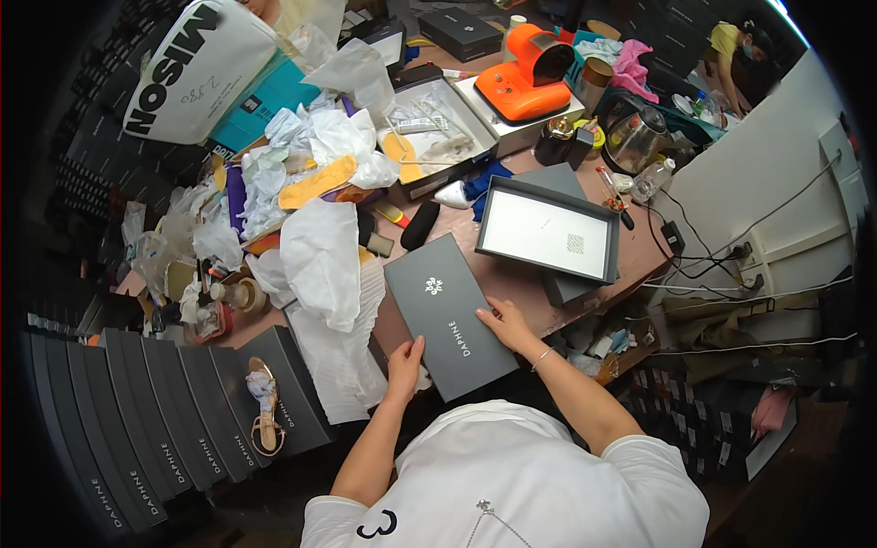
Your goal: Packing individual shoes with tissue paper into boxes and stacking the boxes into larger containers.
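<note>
A dark grey shoebox (448,315) with a pale flower emblem lies slanted in front of me at the table's near side. My left hand (405,365) is closed on its lower left edge, thumb along the side. Its right edge is gripped by my right hand (509,324), the thumb on top and the other fingers partly hidden. I cannot tell whether this is a whole box or only a lid. Just beyond, on the right, a shallow open grey box part (548,228) with a white inside rests tilted on another grey box (568,183).
Grey shoeboxes (174,411) stand in a row at the left, with a strappy sandal (265,406) on the end one. Crumpled white paper (320,260) heaps up left of my hands. An orange device (525,78), a glass kettle (635,137) and cables crowd the far right; another person (731,59) is there.
</note>
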Demonstrator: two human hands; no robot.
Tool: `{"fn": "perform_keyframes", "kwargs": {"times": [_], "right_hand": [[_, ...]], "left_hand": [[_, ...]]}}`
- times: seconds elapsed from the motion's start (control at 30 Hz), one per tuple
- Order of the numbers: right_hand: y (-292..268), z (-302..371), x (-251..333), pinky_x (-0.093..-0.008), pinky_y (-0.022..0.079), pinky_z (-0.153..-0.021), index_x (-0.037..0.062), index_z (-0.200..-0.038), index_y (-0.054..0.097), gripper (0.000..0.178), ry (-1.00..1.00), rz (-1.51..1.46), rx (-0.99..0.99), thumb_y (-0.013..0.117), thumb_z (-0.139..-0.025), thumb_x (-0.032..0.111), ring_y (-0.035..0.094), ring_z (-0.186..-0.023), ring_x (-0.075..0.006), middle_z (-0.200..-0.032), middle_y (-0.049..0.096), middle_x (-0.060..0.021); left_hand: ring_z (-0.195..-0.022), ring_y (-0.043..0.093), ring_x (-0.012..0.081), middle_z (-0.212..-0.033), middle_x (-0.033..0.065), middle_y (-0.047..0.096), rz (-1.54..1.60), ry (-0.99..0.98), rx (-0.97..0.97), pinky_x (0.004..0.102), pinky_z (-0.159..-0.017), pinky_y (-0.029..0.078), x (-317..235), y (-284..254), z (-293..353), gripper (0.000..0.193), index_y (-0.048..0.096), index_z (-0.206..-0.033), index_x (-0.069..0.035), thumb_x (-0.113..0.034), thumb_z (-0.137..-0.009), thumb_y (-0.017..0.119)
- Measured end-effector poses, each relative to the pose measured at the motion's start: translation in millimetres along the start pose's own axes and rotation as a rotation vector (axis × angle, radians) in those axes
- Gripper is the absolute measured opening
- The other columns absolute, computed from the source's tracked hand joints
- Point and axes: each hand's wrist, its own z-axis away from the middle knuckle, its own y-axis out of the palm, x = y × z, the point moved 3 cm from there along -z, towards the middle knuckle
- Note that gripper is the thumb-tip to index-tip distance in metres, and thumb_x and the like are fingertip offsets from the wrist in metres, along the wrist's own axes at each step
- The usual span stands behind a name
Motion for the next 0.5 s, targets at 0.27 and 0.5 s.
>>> {"fn": "perform_keyframes", "kwargs": {"times": [0.27, 0.5], "right_hand": [[24, 1, -26, -0.0448, 0.034, -0.105, 0.0070, -0.137, 0.046, 0.075, 0.088, -0.103, -0.048, 0.058, -0.083, 0.057, 0.041, -0.125, -0.0450, -0.136, 0.039, -0.0317], [-31, 128, 66, -0.0451, 0.023, -0.112, 0.0177, -0.146, 0.032, 0.088, -0.166, -0.189, -0.086, 0.072, -0.070, 0.037, 0.025, -0.136, -0.0421, -0.147, 0.022, -0.0279]], "left_hand": [[-0.111, 0.055, 0.0248, -0.124, 0.0136, 0.056, 0.288, -0.164, 0.369, 0.0365, -0.099, 0.040, -1, 11, -21, 0.068, 0.046, -0.130, 0.005, -0.052, -0.092, 0.052], [-0.117, 0.049, 0.0268, -0.130, 0.0120, 0.048, 0.221, -0.056, 0.492, 0.0427, -0.098, 0.043, -16, 6, 46, 0.069, 0.039, -0.136, -0.007, -0.056, -0.090, 0.051]]}}
